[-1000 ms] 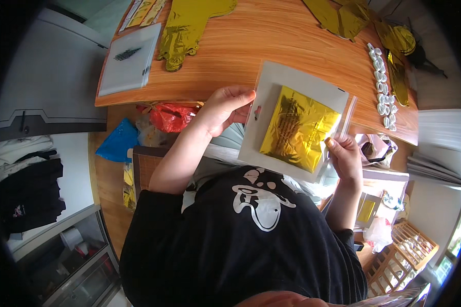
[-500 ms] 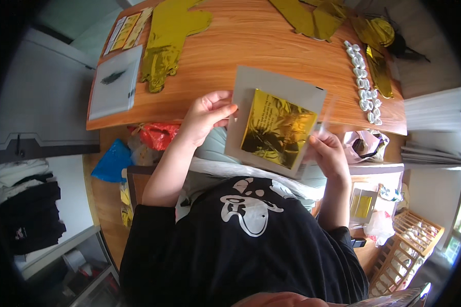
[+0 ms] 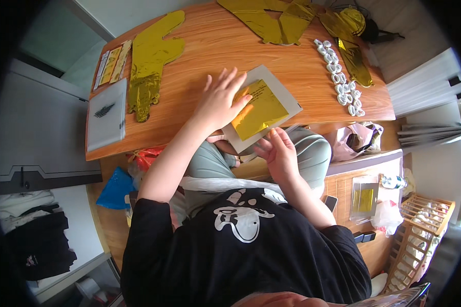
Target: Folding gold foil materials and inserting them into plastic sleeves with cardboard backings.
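Observation:
A grey-backed clear plastic bag (image 3: 290,102) with a folded gold foil sheet (image 3: 265,115) inside lies tilted over the table's front edge. Across its left side rests my left hand (image 3: 221,102), fingers spread, the thumb over the foil. At the bag's lower right edge my right hand (image 3: 280,153) has its thumb and forefinger drawn together, seemingly on a thin clear strip of the bag. The exact contact of those fingertips is hard to see. Dark small print shows on the upper part of the foil.
Flat gold foil balloons (image 3: 153,61) lie on the wooden table (image 3: 200,56), with more at the far edge. White small coils (image 3: 338,77) form a column at right. A stack of clear bags (image 3: 107,115) sits left. Below stand a pink bag (image 3: 343,140) and wooden rack (image 3: 420,230).
The bag has come down from in front of me onto the table edge and turned clockwise. My left hand has moved from gripping its side to lying spread on it; my right hand shifted left.

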Tool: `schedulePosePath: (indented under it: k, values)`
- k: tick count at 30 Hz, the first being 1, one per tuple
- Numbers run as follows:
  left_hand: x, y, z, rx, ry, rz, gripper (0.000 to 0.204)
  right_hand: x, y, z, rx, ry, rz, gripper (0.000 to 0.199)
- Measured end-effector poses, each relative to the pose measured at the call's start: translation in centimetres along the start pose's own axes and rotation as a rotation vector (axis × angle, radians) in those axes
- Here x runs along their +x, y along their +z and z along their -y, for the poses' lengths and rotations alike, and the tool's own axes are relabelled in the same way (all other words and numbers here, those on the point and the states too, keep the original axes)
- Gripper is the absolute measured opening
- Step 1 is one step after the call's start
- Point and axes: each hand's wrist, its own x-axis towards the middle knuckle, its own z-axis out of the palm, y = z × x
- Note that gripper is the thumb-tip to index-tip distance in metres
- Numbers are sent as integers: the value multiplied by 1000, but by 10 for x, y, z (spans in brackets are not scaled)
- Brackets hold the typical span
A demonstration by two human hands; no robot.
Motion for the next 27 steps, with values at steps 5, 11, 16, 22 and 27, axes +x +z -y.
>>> schedulePosePath:
  k: [5,11,16,22,27]
  values:
    - [3,15,7,55,67,132,60,21,-54,-11,-788,-593,-226,32]
    - [-2,23,11,94,88,84,60,-7,-30,20,-1699,-1286,-123,34]
    - [-3,23,11,104,94,78,62,-9,-21,12,-1789,-1102,-11,46]
    - [-1,22,8,103,93,75,66,-7,-20,12,-1764,-1141,-11,48]
    - [-3,24,10,106,104,37,68,-5,-20,11,-1721,-1170,-5,52]
